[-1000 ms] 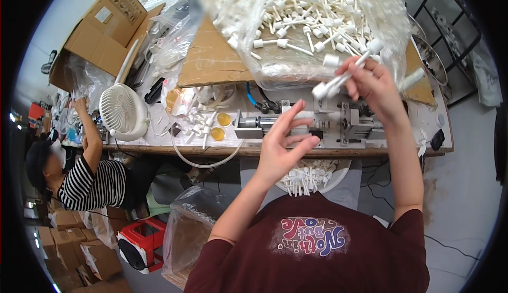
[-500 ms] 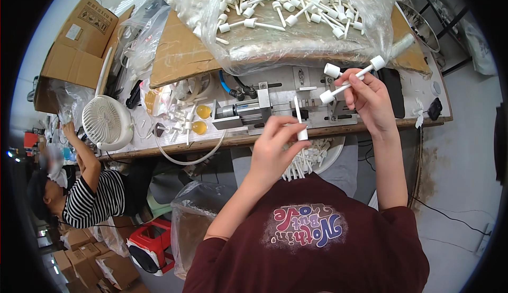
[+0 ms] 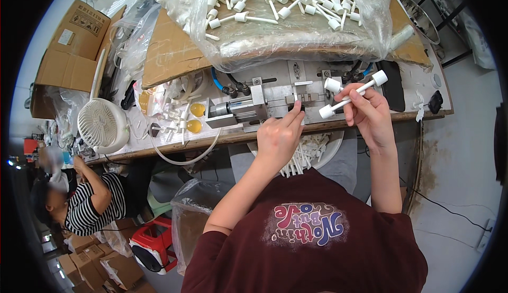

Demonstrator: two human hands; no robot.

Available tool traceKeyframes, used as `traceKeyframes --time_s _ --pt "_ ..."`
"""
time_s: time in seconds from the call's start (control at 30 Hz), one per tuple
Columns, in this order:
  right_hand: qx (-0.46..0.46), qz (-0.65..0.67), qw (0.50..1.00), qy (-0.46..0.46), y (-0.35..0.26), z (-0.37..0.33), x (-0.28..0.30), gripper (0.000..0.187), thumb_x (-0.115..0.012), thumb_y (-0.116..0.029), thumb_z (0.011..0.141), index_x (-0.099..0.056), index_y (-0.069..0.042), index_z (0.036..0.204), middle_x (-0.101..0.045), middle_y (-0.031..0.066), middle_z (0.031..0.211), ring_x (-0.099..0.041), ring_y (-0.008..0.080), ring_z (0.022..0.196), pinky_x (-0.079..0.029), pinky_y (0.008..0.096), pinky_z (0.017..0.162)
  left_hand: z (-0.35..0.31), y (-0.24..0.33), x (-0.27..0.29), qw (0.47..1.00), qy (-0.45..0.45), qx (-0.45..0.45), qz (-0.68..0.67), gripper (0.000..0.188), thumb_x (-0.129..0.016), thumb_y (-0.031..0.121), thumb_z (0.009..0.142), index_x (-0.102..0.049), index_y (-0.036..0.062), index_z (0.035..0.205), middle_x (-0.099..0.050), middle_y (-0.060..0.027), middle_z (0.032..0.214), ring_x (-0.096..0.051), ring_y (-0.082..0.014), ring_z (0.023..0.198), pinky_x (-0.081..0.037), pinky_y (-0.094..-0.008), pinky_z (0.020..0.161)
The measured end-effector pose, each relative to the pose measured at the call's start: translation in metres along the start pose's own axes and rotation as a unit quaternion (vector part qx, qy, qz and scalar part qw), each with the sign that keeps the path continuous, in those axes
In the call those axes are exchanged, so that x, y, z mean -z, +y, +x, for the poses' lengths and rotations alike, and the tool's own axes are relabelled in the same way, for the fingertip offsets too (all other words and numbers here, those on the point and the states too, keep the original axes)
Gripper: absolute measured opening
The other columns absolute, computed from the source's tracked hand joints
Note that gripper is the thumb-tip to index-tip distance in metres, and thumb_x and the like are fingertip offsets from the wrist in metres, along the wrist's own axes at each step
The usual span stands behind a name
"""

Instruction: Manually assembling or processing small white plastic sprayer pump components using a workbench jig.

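White sticks (image 3: 366,86), each with a fat drum-shaped head, are held above the front of the table (image 3: 411,94); three heads poke out around the right hand (image 3: 369,115), whose thumb and fingers pinch the thin shafts where they cross. They look like plastic: light, stiff along the shaft, smooth enough to slide or roll against one another if the pinch slackens. The head is probably the weightier end, so a shaft taken far from it would tend to tip. Mid-shaft suits carrying several at once; for a single one, just below the head or on the head itself should give the surest hold. They seem hard to crush, though a thin shaft might bend under a sideways push.

The left hand (image 3: 279,137) reaches in with its fingers close together, tips at a small metal block (image 3: 312,98). A slim white shaft shows just beyond those fingertips, likely another stick, but the fingers cover its lower part, and I cannot tell whether they pinch it or only touch it. A metal slide (image 3: 235,110) lies to the left. More sticks lie heaped in a clear bag (image 3: 296,49) behind, and others fill a white bowl (image 3: 337,143) below the table's edge.
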State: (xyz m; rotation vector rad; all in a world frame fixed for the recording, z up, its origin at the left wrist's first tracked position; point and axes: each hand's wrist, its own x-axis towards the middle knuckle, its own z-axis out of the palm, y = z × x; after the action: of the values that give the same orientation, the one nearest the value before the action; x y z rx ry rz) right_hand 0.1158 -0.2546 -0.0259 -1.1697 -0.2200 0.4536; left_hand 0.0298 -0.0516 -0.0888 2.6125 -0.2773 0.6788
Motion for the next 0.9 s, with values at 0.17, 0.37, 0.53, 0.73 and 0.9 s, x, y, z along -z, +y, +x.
traceKeyframes --time_s 0.17,0.37,0.53,0.73,0.9 --pt "-0.011 0.009 1.0 -0.008 0.004 -0.003 -0.003 0.021 -0.059 -0.016 0.099 -0.066 0.003 0.106 -0.07 0.0122 0.097 -0.06 0.0078 0.067 -0.051 0.0218 0.058 -0.001 -0.003 0.003 0.999 -0.007 0.015 -0.033 0.033 -0.079 0.012 0.073 -0.073 0.0078 0.105 -0.071 -0.0029 0.117 -0.065 -0.0192 0.065 -0.052 -0.029 0.061" --pt "-0.047 0.056 0.997 -0.038 0.018 -0.01 -0.007 0.022 -0.059 -0.016 0.099 -0.065 0.004 0.107 -0.07 0.0128 0.097 -0.06 0.0083 0.065 -0.05 0.0221 0.056 0.006 0.02 0.029 0.889 -0.003 0.129 -0.439 0.045 -0.083 0.003 0.074 -0.07 0.0033 0.118 -0.07 -0.0117 0.111 -0.068 -0.0168 0.094 -0.059 -0.0293 0.076" --pt "-0.051 0.082 0.995 -0.028 0.021 -0.002 -0.003 0.022 -0.059 -0.015 0.099 -0.065 0.003 0.109 -0.07 0.013 0.099 -0.057 0.0064 0.061 -0.047 0.0199 0.055 0.002 0.02 0.05 0.888 -0.045 0.068 -0.453 0.037 -0.082 0.002 0.074 -0.073 0.0026 0.111 -0.069 -0.0088 0.101 -0.068 -0.0144 0.088 -0.059 -0.027 0.074" --pt "0.014 -0.003 0.999 0.047 0.016 0.002 0.005 0.023 -0.057 -0.017 0.1 -0.065 0.002 0.11 -0.07 0.012 0.097 -0.057 0.0058 0.064 -0.046 0.0195 0.054 -0.009 0.01 0.024 0.981 0.026 0.05 -0.184 0.028 -0.082 0.008 0.073 -0.072 0.0009 0.098 -0.07 -0.0097 0.108 -0.07 -0.0185 0.079 -0.056 -0.0281 0.069" --pt "-0.018 -0.016 0.999 0.029 0.017 -0.01 -0.003 0.024 -0.056 -0.018 0.101 -0.065 0.003 0.109 -0.069 0.0115 0.092 -0.055 0.0063 0.058 -0.043 0.0199 0.05 -0.005 -0.004 -0.003 1.0 0.02 -0.014 -0.016 0.028 -0.08 0.016 0.072 -0.074 0.0059 0.098 -0.071 -0.0044 0.116 -0.067 -0.0173 0.069 -0.051 -0.0279 0.059"
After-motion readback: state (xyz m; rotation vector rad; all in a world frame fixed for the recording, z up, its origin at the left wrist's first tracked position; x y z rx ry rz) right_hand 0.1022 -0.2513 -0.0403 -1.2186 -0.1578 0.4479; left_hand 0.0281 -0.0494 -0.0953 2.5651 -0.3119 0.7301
